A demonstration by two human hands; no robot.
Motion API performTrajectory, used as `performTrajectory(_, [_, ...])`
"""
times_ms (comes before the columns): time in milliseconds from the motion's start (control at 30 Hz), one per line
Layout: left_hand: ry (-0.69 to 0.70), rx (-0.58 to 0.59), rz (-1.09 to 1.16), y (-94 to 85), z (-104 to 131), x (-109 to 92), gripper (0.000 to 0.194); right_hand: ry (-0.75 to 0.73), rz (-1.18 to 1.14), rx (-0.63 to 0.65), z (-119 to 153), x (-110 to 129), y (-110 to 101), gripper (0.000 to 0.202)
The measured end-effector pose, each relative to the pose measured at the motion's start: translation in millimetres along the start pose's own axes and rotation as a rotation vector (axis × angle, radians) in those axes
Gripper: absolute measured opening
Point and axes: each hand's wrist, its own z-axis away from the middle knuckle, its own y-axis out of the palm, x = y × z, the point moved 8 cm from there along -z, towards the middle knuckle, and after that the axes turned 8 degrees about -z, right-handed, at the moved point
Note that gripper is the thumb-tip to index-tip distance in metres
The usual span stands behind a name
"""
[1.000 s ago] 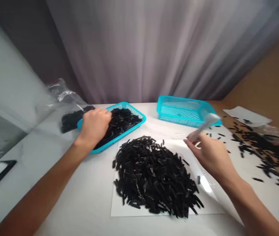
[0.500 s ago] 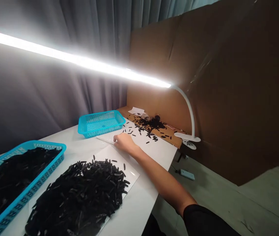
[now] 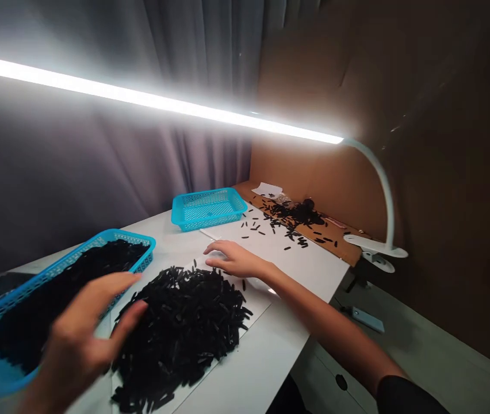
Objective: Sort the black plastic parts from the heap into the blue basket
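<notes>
A heap of small black strips [image 3: 184,328] lies on a white sheet on the white table [image 3: 245,368]. At its left side my left hand [image 3: 85,333] is raised, thumb and fingers apart, slightly blurred, holding nothing. My right hand [image 3: 234,260] hovers at the heap's far edge, its thumb and fingers apart and nothing between them. Just beyond that hand lies a thin white stick [image 3: 209,234]. Left of the heap, a blue basket [image 3: 150,253] holds more black strips, partly hidden by my left hand.
An empty blue basket [image 3: 208,215] sits at the back of the table. Loose black strips [image 3: 299,213] are scattered at the back right by a cardboard wall [image 3: 421,190]. A white clip lamp [image 3: 387,201] is clamped at the right, its bright bar crossing overhead.
My left hand has come into view at the lower left. My right hand has let go of the white stick and moved nearer the heap, fingers open. The view has turned left.
</notes>
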Motion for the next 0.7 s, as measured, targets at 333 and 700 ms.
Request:
performTrajectory(333, [0.093, 0.465, -0.108, 66.4, 60, -44, 0.116, 0.104, -0.216, 0.020, 65, 3, 36, 0.061])
performTrajectory(700, [-0.004, 0.442, -0.065, 80.8, 44, -49, 0.094, 0.088, -0.261, -0.138, 17, 20, 70, 0.038])
